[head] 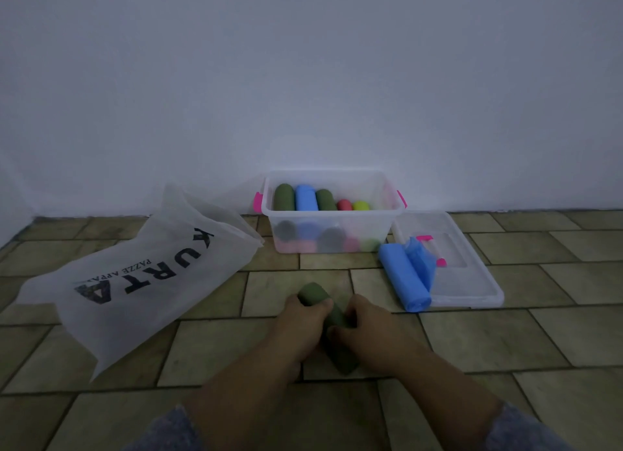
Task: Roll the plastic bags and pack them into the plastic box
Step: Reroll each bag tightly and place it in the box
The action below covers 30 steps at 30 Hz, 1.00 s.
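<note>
Dim view looking down at a tiled floor (488,332) meeting a plain pale wall (303,63).

In the foreground, near the centre: a dark green roll of plastic bags (332,319) lying on the floor, angled from far-left to near-right. Left hand (301,319) clenched over the far part of the green roll, fingers curled across its top. Right hand (365,326) pressed against the roll's right side, fingertips touching it; grip of this hand partly hidden, so impossible to say whether fully closed around the roll. Both forearms bare, with grey-blue sleeve cuffs (175,427) at the bottom edge.

Against the wall, beyond the hands: a clear plastic box (332,211) with pink latches on both ends, lid off. Inside, rolled bags packed side by side in an upper layer: green, blue, green, red, yellow-green. More rolls showing dimly through the front wall beneath them.

Just right of the box: its clear lid (472,275) lying flat on the floor, pink handle on top. Resting on the lid's left edge: a blue roll of bags (403,275), with a loose, partly unrolled blue bag (421,258) beside it.

To the left, well apart from the hands: a large white translucent bag (135,282) sprawled on the floor, printed with black letters reading "KURTA".
</note>
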### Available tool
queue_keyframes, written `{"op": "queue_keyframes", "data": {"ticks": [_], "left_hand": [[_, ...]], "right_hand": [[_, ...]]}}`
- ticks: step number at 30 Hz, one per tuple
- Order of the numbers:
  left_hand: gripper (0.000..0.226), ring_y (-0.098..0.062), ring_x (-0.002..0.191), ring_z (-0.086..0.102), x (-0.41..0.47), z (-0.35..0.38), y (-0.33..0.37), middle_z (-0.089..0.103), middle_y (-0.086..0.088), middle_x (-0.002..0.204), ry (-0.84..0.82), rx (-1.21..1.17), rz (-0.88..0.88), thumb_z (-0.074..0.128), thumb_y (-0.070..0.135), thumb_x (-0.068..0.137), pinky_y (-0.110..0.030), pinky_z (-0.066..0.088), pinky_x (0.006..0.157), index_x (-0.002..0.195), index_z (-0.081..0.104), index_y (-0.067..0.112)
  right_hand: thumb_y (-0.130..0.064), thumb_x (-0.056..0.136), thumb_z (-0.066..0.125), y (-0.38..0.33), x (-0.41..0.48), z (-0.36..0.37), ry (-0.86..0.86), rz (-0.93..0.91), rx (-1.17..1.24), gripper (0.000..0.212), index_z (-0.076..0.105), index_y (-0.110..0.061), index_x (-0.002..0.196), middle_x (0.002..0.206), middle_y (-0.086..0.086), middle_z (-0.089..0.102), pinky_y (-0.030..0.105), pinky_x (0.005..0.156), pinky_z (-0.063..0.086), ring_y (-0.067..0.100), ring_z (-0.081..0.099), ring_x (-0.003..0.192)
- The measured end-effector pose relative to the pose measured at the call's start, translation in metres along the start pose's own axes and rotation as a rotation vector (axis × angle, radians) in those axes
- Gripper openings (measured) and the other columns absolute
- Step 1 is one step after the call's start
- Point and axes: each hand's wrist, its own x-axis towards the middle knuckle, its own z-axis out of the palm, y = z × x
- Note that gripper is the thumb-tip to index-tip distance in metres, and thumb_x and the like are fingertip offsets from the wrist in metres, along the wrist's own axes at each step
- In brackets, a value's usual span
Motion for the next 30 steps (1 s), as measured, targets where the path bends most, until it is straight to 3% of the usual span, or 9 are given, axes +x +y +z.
{"op": "queue_keyframes", "data": {"ticks": [6,9,12,15,19,21,24,27,30], "left_hand": [[0.022,-0.032,0.096,0.061,-0.001,0.003,0.003,0.059,-0.009,0.109,0.079,-0.387,0.015,0.063,0.029,0.089,-0.051,0.056,0.078,0.106,0.05,0.028],[0.021,-0.033,0.095,0.062,-0.005,0.003,0.01,0.061,-0.011,0.106,0.008,-0.494,-0.047,0.064,0.026,0.088,-0.049,0.056,0.076,0.105,0.052,0.024],[0.023,-0.025,0.094,0.061,-0.003,0.005,0.027,0.061,-0.008,0.107,0.037,-0.302,0.097,0.065,0.031,0.087,-0.044,0.055,0.08,0.105,0.052,0.023],[0.035,-0.01,0.093,0.056,0.009,-0.002,0.062,0.056,0.001,0.118,0.055,0.025,0.37,0.054,0.045,0.091,-0.026,0.047,0.072,0.119,0.048,0.024],[0.071,-0.024,0.131,0.038,0.052,-0.028,0.115,0.035,-0.004,0.149,0.417,0.514,0.579,0.041,0.059,0.091,-0.034,0.031,0.095,0.146,0.024,0.017],[0.088,-0.026,0.145,0.011,0.076,-0.04,0.132,0.008,-0.006,0.16,0.49,0.782,0.466,0.038,0.063,0.089,-0.049,0.017,0.112,0.151,0.002,0.011],[0.1,-0.03,0.146,-0.003,0.101,-0.046,0.137,-0.007,-0.011,0.16,0.392,0.913,0.267,0.041,0.064,0.087,-0.052,0.007,0.115,0.149,-0.01,0.005],[0.099,-0.031,0.145,-0.007,0.112,-0.044,0.125,-0.012,-0.013,0.159,0.355,0.923,0.256,0.038,0.065,0.086,-0.048,0.005,0.116,0.149,-0.008,0.003],[0.099,-0.029,0.146,-0.009,0.117,-0.046,0.118,-0.013,-0.012,0.159,0.378,0.93,0.278,0.035,0.067,0.085,-0.046,0.004,0.116,0.149,-0.008,0.004]], "right_hand": [[-0.056,0.065,0.067,-0.006,-0.018,0.003,-0.147,0.02,0.417,0.038,0.05,-0.027,0.084,0.075,-0.007,0.059,0.019,0.051,0.042,0.002,0.053,0.059],[-0.039,0.07,0.072,-0.002,-0.014,-0.003,-0.232,0.143,0.745,0.027,0.055,-0.022,0.081,0.077,-0.002,0.063,0.024,0.058,0.045,0.006,0.059,0.065],[-0.015,0.074,0.074,0.0,-0.004,-0.018,-0.314,0.164,0.995,0.022,0.054,-0.016,0.083,0.086,0.009,0.065,0.033,0.063,0.048,0.021,0.063,0.079],[-0.006,0.074,0.07,-0.004,0.014,-0.05,-0.334,0.082,1.171,0.025,0.056,-0.009,0.094,0.092,0.013,0.065,0.035,0.068,0.053,0.024,0.066,0.085],[-0.004,0.08,0.058,-0.028,0.053,-0.108,-0.171,-0.034,1.312,0.007,0.059,-0.002,0.087,0.081,0.015,0.068,0.029,0.059,0.057,0.021,0.07,0.071],[-0.005,0.088,0.055,-0.042,0.081,-0.134,0.016,-0.014,1.228,0.004,0.054,-0.002,0.09,0.089,0.019,0.065,0.033,0.055,0.058,0.026,0.069,0.073],[-0.014,0.088,0.062,-0.05,0.133,-0.156,0.254,0.077,0.824,0.021,0.051,-0.001,0.101,0.105,0.024,0.061,0.04,0.062,0.059,0.032,0.067,0.085],[-0.026,0.087,0.063,-0.052,0.175,-0.15,0.212,0.181,0.236,0.051,0.044,0.001,0.127,0.126,0.025,0.052,0.044,0.092,0.051,0.038,0.056,0.111],[-0.026,0.097,0.046,-0.057,0.194,-0.128,0.076,0.103,-0.304,0.052,0.034,0.004,0.137,0.143,0.021,0.038,0.034,0.101,0.038,0.032,0.044,0.127]]}}
